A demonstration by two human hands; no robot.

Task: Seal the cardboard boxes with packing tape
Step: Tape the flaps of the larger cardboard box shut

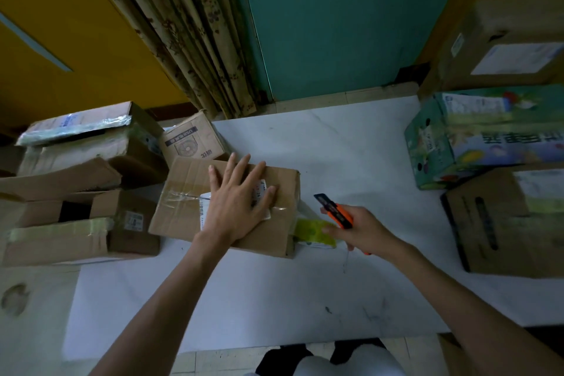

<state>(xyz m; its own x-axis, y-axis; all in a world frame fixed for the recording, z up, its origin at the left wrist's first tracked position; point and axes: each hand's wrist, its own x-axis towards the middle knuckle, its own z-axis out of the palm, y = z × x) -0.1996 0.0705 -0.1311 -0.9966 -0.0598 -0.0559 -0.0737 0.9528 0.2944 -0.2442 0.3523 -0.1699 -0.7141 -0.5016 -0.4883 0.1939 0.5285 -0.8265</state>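
Note:
A flat brown cardboard box lies in the middle of the white table, with clear tape and a white label across its top. My left hand rests flat on the box top, fingers spread. My right hand is just right of the box, closed around an orange utility knife whose dark tip points up and left. A roll of packing tape with a yellow-green core lies against the box's right side, partly behind my right fingers.
Several worn cardboard boxes are piled at the left edge, one small box behind the main one. At the right stand a green printed carton and brown boxes. A curtain and teal wall are behind.

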